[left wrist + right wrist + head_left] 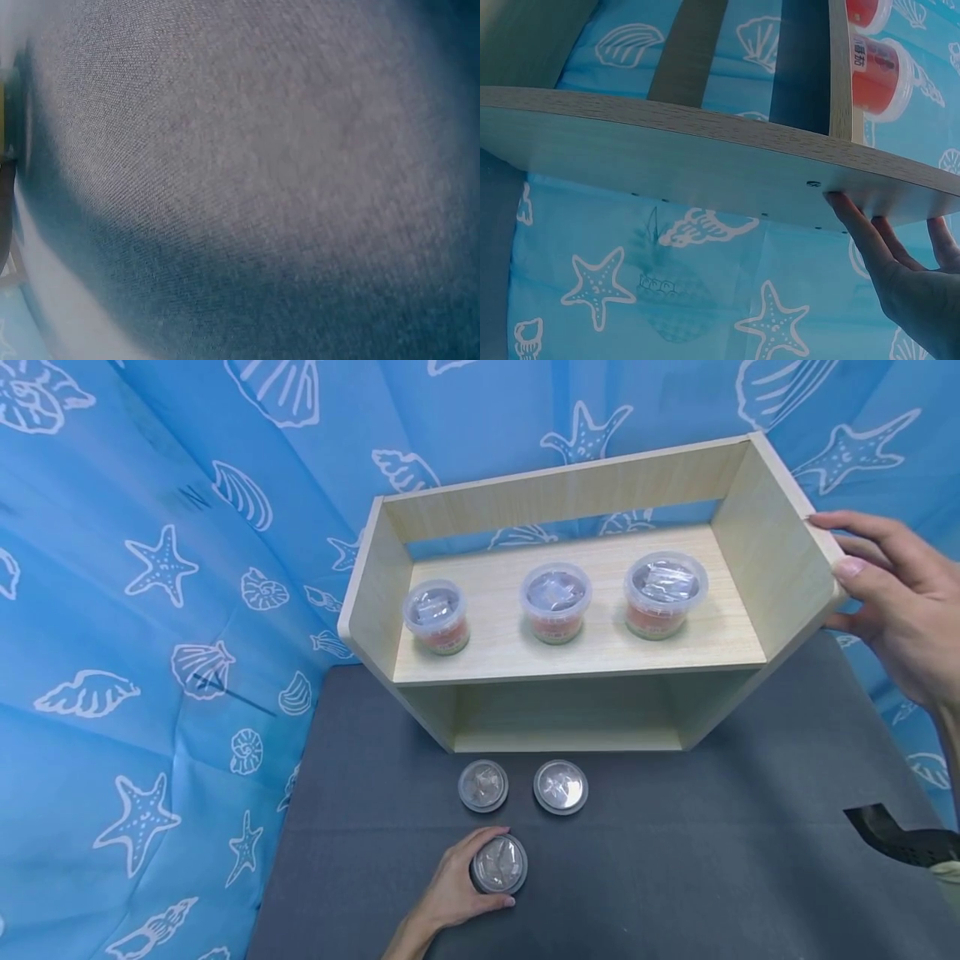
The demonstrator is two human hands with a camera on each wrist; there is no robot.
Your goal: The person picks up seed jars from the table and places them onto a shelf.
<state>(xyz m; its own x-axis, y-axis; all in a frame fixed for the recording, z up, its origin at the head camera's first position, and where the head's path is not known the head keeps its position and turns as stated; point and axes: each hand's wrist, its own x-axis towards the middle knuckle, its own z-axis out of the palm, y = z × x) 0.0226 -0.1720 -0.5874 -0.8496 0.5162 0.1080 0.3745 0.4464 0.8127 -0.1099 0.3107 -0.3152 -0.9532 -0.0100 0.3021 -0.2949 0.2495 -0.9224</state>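
Note:
Near the bottom of the head view, my left hand grips a round lidded plastic tub on the dark table, thumb and fingers around its sides. Two more tubs, a left one and a right one, sit just beyond it. My right hand touches the right side panel of a pale wooden shelf. In the right wrist view, its fingertips rest against the panel's outer face. On the upper board stand three clear-lidded tubs with reddish contents: left, middle and right.
Dark grey cloth covers the table. A blue curtain with white shells and starfish hangs behind and at the left. A black strap lies at the right edge. Mostly table cloth fills the left wrist view.

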